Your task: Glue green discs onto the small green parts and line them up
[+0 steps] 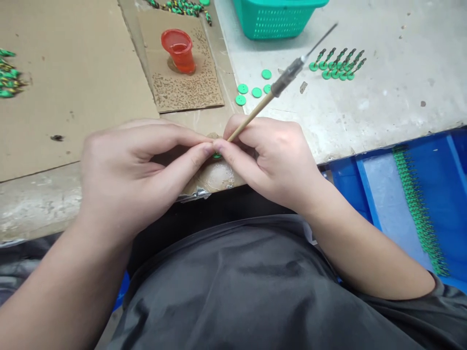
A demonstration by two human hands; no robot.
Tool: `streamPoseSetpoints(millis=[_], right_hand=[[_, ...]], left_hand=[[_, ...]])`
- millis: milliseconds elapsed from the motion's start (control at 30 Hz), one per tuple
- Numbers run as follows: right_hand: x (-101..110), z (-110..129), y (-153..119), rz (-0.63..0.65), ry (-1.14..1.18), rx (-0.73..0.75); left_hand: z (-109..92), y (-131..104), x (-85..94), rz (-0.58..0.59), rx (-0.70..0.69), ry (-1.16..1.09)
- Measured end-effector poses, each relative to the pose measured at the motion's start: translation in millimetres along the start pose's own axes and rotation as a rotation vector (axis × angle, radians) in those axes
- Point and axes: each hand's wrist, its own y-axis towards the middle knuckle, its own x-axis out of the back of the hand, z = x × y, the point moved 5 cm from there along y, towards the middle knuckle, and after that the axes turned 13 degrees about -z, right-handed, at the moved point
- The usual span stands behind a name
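Observation:
My left hand (134,165) is closed in a pinch, thumb and forefinger tips together near the table's front edge. My right hand (273,155) meets it there, its thumb tip touching the left one. Under the joined fingertips a bit of a small green disc (217,155) shows; whatever is on top of it is hidden. A wooden stick with a needle tip (257,111) lies in my right hand, slanting up to the right, needle pointing away from me. Loose green discs (256,92) lie on the table beyond the right hand.
A red cup (182,57) of liquid stands on a spotted cardboard piece (189,95). A teal basket (275,24) is behind. Small figures on green bases (339,68) stand at right; more pieces (9,78) lie left. A blue crate (448,194) holds a row of figures below right.

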Motion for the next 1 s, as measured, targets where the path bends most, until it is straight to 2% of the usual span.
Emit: streamPoseSetpoints(millis=[100,333,533,800,1000], right_hand=[[2,1,1,-0.01,-0.017,0.039],[4,6,1,0.02,-0.047,0.004],[3,3,3,0.101,-0.071,-0.098],[6,4,5,0.154,-0.073,-0.144],[4,6,4,0.115,-0.02,-0.072]], left_hand=[[-5,-1,0.6,0.001,-0.027,-0.011],[-17,-5,3.0,0.008,0.008,0.059],[-16,-3,3.2,0.017,0.0,0.067],[-17,-3,4.8,0.03,-0.04,0.05],[-15,-3,4.0,0.036,-0.059,0.048]])
